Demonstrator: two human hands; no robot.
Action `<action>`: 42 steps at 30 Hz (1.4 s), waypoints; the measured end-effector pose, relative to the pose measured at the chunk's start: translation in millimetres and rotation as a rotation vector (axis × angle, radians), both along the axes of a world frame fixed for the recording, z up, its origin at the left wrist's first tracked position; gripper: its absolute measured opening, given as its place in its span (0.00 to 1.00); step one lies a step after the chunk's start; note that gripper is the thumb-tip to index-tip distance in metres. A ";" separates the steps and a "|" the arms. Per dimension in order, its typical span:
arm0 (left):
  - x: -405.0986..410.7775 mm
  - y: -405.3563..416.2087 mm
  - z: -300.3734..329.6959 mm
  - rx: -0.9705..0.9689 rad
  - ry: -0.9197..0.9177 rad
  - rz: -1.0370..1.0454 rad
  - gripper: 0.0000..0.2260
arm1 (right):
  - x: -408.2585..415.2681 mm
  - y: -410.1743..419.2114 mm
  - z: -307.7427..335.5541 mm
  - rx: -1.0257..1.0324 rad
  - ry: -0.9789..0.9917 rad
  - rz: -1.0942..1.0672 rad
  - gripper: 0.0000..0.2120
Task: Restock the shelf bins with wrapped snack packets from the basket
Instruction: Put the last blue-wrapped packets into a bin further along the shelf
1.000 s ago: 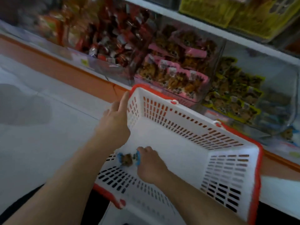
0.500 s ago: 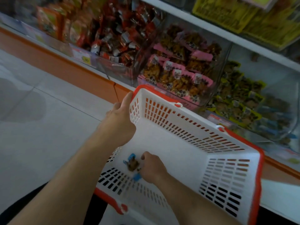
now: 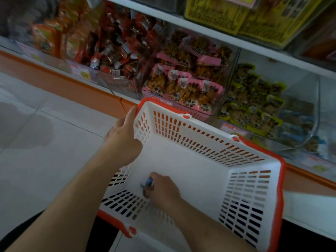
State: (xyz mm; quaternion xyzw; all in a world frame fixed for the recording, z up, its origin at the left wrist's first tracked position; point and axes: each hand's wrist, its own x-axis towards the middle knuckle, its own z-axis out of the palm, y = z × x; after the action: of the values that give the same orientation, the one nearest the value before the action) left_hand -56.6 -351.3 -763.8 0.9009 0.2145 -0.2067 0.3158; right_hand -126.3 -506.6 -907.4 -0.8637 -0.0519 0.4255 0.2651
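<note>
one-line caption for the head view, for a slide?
Left hand steadies the near-empty basket while right hand picks up the last blue-ended packet.

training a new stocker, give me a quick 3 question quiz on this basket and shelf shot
1. True or false: the left hand grips the basket at its rim.
2. What is the right hand closing on? A) a blue-ended packet B) a pink packet C) a price tag
3. Fill in: besides that packet, the basket looks ___.

Key: 1 true; 2 A; 3 empty
</note>
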 end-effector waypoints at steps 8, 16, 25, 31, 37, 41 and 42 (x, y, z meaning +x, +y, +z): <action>-24.7 -53.0 33.5 0.075 -0.494 -0.007 0.24 | 61.1 -110.9 147.3 0.449 0.065 -0.465 0.11; -39.5 -190.7 57.2 -0.623 -0.308 0.101 0.13 | 41.5 -221.2 214.9 0.448 -0.190 -0.589 0.13; 22.4 -353.5 65.7 -0.513 -0.421 -0.142 0.14 | 76.3 -368.0 227.0 0.379 -0.568 -0.821 0.19; 32.4 -414.0 42.6 -0.037 -0.449 -0.776 0.29 | 142.6 -442.0 193.5 0.144 -0.664 -0.865 0.17; 21.9 -426.4 9.1 0.217 -0.342 -0.908 0.34 | 167.2 -456.1 142.0 -0.092 -0.474 -0.637 0.17; 22.6 -428.2 3.2 0.185 -0.322 -0.894 0.34 | 171.4 -456.9 131.3 -0.296 -0.420 -0.416 0.19; 22.1 -429.0 2.8 0.182 -0.321 -0.894 0.35 | 172.4 -455.0 131.9 -0.347 -0.411 -0.379 0.18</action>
State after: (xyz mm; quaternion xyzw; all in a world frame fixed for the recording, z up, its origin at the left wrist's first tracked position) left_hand -34.5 -780.3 -761.0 0.9493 -0.2277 -0.1610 0.1451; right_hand 46.1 -961.6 -775.4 -0.9580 0.1308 0.1879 0.1724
